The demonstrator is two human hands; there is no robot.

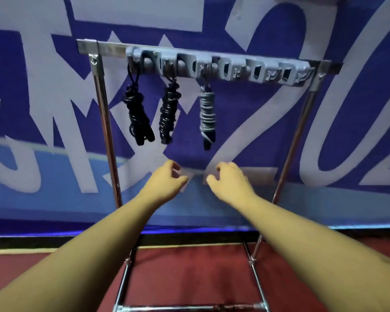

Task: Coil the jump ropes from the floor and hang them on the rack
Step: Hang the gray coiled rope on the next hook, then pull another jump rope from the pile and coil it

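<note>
Three coiled jump ropes hang from the grey hook strip (234,68) of a metal rack (104,104). A black rope (137,115) is at the left, a second black rope (168,113) is beside it, and a grey rope with black handles (208,115) is third. Both my hands are below the ropes with loosely curled fingers and hold nothing. My left hand (167,182) is under the second black rope. My right hand (229,181) is below and right of the grey rope.
Several hooks on the right part of the strip carry nothing. A blue and white banner (324,109) covers the wall behind the rack. The rack's base bars (189,308) rest on red floor (185,273).
</note>
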